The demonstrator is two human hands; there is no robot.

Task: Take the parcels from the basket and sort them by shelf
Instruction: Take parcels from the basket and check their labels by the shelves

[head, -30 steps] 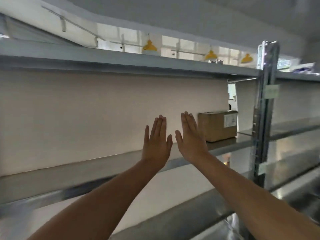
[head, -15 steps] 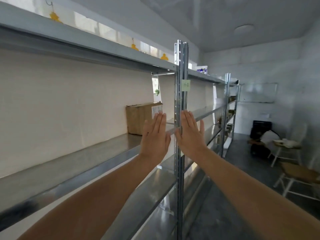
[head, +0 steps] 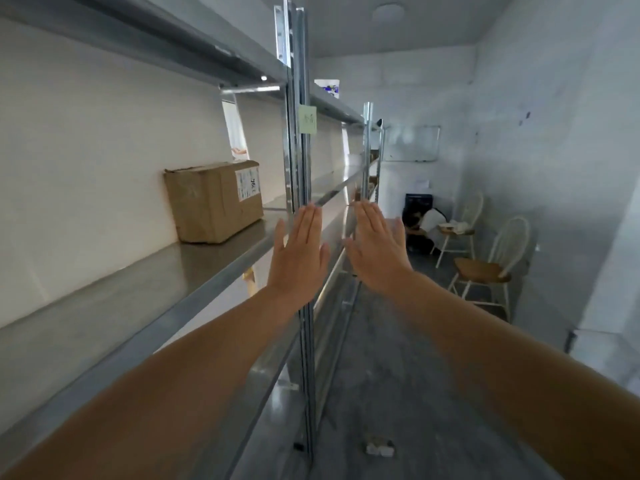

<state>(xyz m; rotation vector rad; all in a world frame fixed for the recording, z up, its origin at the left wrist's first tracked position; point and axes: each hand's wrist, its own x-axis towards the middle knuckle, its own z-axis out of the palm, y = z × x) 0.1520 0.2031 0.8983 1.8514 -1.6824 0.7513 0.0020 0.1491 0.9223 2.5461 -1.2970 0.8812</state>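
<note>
A brown cardboard parcel with a white label stands on the metal shelf at the left, against the pale back wall. Both my arms stretch forward at shelf height. My left hand is flat, fingers straight, in front of the upright post. My right hand is flat too, just right of the post, over the aisle. Neither hand holds anything or touches the parcel. No basket is in view.
A green note is stuck on the post. The shelving runs on down the left side of a narrow aisle. Two white chairs stand along the right wall, with a dark box and a person crouched behind.
My view has swung to the right along the shelving, so the parcel now lies left of my hands and the aisle has opened up. Both hands stay flat and empty.
</note>
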